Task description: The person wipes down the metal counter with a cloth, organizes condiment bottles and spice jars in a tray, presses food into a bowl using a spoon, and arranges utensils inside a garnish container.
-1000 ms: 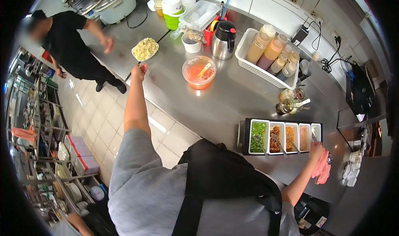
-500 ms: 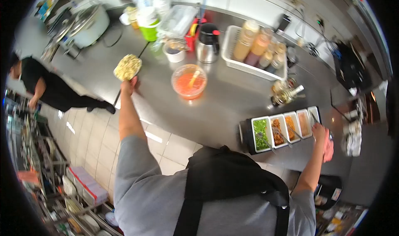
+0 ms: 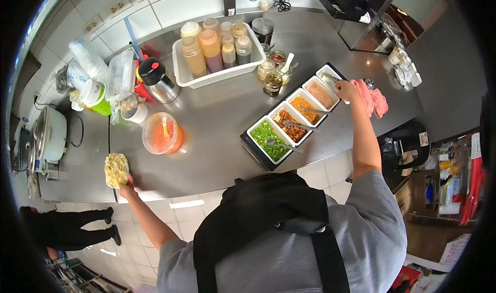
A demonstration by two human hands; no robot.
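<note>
At the table, a dish is gripped by its edge in the left hand, likely sparing the food. A spoon seems pinched by the right hand.

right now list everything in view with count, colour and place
counter: 1, steel, centre
food: 1, pale yellow, counter's left
tub: 1, orange contents, right of food
pans: 5, white, right of centre
basket: 1, white, counter's back
bottles: at least 7, mixed, in basket
jug: 1, silver, black, left of basket
bucket: 1, green, back left
jars: at least 3, mixed, right of basket
cloth: count unclear, pink, right of pans
pot: 1, white, far left
person: 1, black clothes, lower left
left hand: 1, bare, at food
right hand: 1, bare, at pans
</note>
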